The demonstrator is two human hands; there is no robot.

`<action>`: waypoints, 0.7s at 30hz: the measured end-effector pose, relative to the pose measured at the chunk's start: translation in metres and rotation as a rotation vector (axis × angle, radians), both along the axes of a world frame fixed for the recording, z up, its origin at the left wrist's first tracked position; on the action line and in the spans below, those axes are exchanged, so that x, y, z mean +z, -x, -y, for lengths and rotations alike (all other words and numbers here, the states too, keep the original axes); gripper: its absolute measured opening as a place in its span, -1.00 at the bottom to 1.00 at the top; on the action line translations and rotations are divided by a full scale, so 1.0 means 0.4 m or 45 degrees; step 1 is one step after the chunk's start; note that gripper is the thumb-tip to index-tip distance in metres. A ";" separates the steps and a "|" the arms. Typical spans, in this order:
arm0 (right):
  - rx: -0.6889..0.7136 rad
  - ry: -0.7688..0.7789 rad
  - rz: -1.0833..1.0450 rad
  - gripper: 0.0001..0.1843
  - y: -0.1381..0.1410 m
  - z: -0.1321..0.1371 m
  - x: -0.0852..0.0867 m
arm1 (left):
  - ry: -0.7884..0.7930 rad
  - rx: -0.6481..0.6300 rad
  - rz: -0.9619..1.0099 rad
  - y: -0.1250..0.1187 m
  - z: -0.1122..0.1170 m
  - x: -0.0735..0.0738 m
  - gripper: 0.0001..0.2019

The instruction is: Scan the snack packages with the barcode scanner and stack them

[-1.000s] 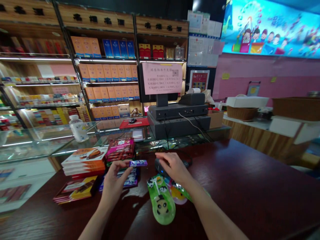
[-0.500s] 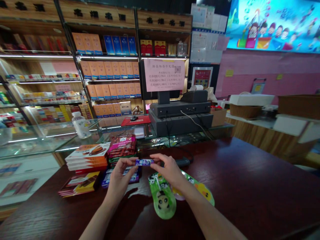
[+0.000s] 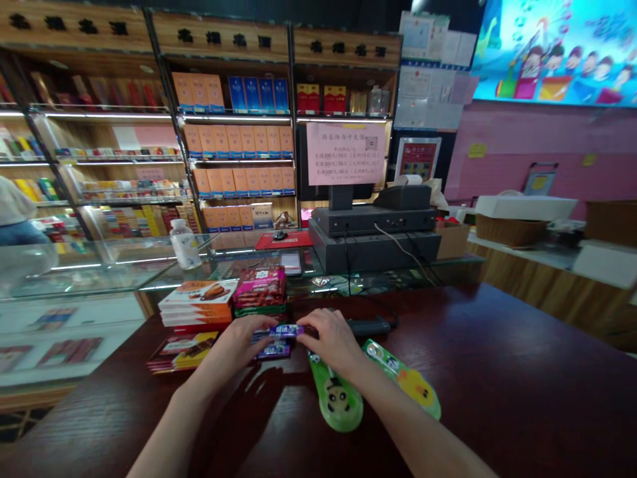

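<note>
Both my hands pinch a small purple candy stick pack (image 3: 286,329) just above the dark wooden counter (image 3: 497,372). My left hand (image 3: 243,345) grips its left end and my right hand (image 3: 331,340) its right end. Under my right wrist lie a green panda candy pouch (image 3: 338,401) and a green duck pouch (image 3: 411,382). More purple packs (image 3: 273,350) lie beneath the held one. A black handheld scanner (image 3: 368,326) rests just beyond my right hand.
Stacked orange biscuit boxes (image 3: 199,302), pink snack packs (image 3: 260,287) and a chocolate box (image 3: 182,350) sit to the left. A till with a screen (image 3: 373,229) stands on the glass case behind, next to a water bottle (image 3: 182,243). A person (image 3: 14,216) is at far left.
My right hand left the scanner and took the right end of the purple pack. Both hands have lowered it toward the counter, and the view has shifted left.
</note>
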State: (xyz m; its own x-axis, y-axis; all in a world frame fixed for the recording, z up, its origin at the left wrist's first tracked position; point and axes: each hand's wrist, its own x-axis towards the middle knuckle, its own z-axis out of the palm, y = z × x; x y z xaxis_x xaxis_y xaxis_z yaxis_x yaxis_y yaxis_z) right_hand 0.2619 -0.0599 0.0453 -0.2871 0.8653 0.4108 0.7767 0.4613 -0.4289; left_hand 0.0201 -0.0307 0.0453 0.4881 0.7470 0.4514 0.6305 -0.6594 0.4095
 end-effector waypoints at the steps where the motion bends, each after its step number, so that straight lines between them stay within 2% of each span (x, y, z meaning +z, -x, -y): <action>1: 0.005 0.022 0.013 -0.82 0.012 -0.003 0.000 | 0.022 0.006 -0.015 0.008 0.000 0.000 -0.78; 6: 0.017 0.158 0.042 -0.81 0.067 -0.026 -0.015 | -0.041 0.111 -0.047 0.044 -0.007 -0.047 -0.83; 10: -0.004 0.213 0.024 -0.76 0.085 -0.041 -0.039 | -0.093 0.203 -0.043 0.052 -0.005 -0.086 -0.81; 13: -0.021 0.214 0.032 -0.72 0.084 -0.046 -0.054 | -0.108 0.194 -0.043 0.051 0.001 -0.100 -0.78; 17: -0.018 0.201 0.087 -0.81 0.081 -0.052 -0.071 | -0.117 0.187 -0.050 0.054 0.004 -0.108 -0.71; 21: -0.001 0.203 0.125 -0.82 0.083 -0.056 -0.084 | -0.117 0.184 -0.074 0.056 0.004 -0.115 -0.64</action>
